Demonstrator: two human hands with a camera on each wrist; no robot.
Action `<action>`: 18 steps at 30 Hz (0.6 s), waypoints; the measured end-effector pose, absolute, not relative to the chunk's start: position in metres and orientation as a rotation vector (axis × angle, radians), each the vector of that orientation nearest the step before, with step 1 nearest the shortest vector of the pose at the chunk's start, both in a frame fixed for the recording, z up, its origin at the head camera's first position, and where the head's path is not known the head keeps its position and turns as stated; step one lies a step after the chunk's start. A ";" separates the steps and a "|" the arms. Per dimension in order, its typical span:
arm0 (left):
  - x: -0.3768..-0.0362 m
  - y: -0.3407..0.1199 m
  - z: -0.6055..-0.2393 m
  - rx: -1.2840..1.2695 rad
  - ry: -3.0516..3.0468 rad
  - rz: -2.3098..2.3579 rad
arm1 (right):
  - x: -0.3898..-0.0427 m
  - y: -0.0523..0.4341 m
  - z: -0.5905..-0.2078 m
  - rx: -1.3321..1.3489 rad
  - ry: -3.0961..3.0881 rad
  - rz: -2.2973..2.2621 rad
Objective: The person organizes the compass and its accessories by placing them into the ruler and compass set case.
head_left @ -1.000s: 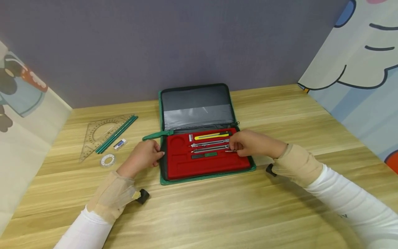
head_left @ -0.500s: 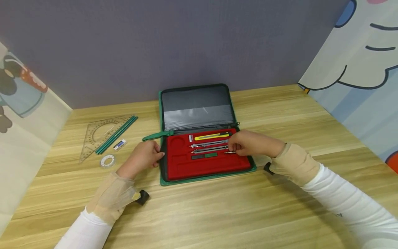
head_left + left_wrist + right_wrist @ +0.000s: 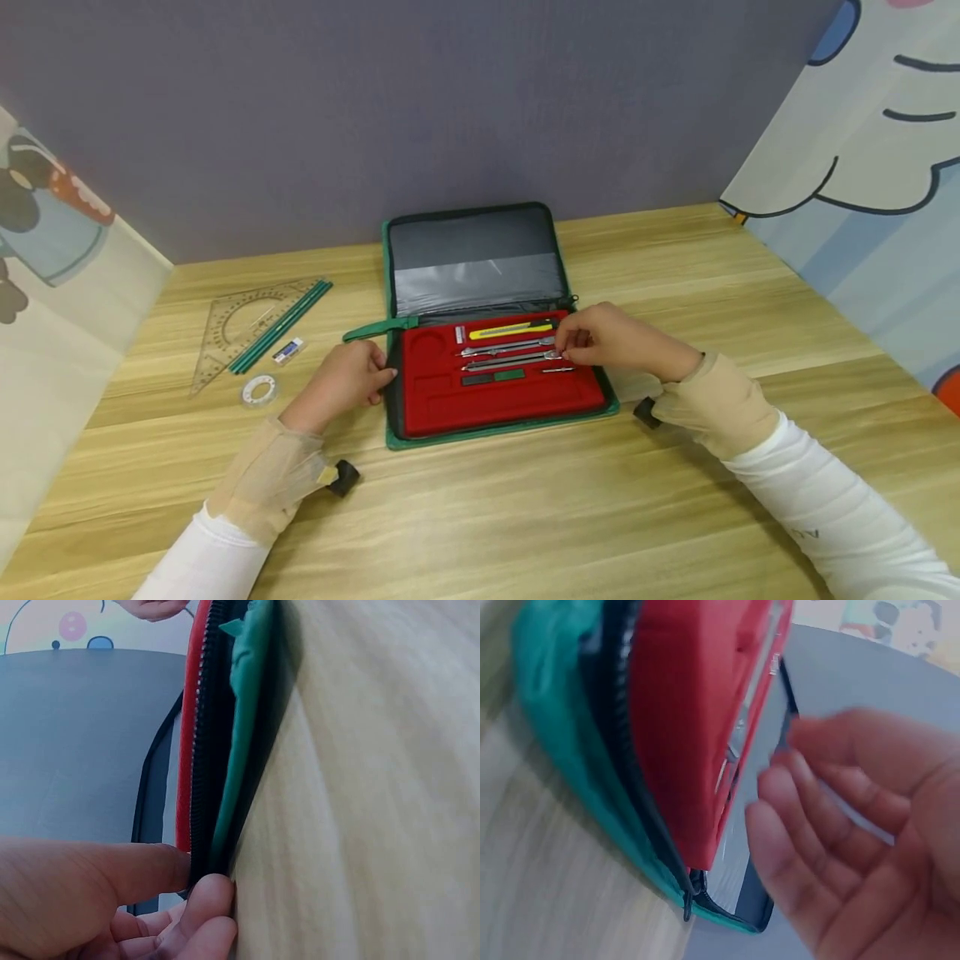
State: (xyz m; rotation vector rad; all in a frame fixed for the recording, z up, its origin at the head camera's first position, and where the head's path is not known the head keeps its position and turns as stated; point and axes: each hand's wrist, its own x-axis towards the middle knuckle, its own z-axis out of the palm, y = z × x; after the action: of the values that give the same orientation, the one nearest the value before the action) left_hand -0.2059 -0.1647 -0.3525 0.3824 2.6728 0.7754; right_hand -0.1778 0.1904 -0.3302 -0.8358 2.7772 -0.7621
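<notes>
A green zip case (image 3: pixel 501 425) lies unfolded, its red insert (image 3: pixel 487 408) facing up. My left hand (image 3: pixel 347 375) pinches the case's left edge between thumb and fingers, at the zipper in the left wrist view. My right hand (image 3: pixel 607 337) is over the insert's right side, fingers loosely bent with nothing between them, as the right wrist view shows. Just below its fingertips, a thin metal rod (image 3: pixel 558 369) lies in a slot. Left of the hand are two metal drawing compasses (image 3: pixel 502 347), a yellow utility knife (image 3: pixel 498 331) and a small black-and-green piece (image 3: pixel 508 374).
On the table (image 3: pixel 480 517) to the left lie a clear set square (image 3: pixel 213 346), green pencils (image 3: pixel 279 327), a small eraser (image 3: pixel 288 350) and a roll of clear tape (image 3: pixel 258 390). A grey panel (image 3: pixel 450 100) stands behind the case.
My right hand has let go of the thin metal rod, which lies in the insert, and has lifted slightly away. My left hand stays at the case's edge.
</notes>
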 end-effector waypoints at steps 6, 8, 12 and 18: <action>-0.205 -0.165 -0.352 0.378 2.672 0.782 | -0.173 0.202 -0.337 -0.493 2.834 -1.008; -0.205 -0.163 -0.353 0.384 2.671 0.785 | -0.172 0.207 -0.339 -0.391 2.822 -1.067; -0.205 -0.164 -0.354 0.398 2.675 0.795 | -0.172 0.213 -0.342 -0.244 2.810 -1.178; -0.202 -0.164 -0.355 0.397 2.667 0.818 | -0.170 0.216 -0.350 -0.111 2.781 -1.249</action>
State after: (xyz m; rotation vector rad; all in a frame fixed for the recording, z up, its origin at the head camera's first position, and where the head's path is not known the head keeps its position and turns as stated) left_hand -0.2020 -0.1643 -0.3551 0.3971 2.6668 0.8175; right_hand -0.1697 0.2159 -0.3502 -0.1114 2.7815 -1.2494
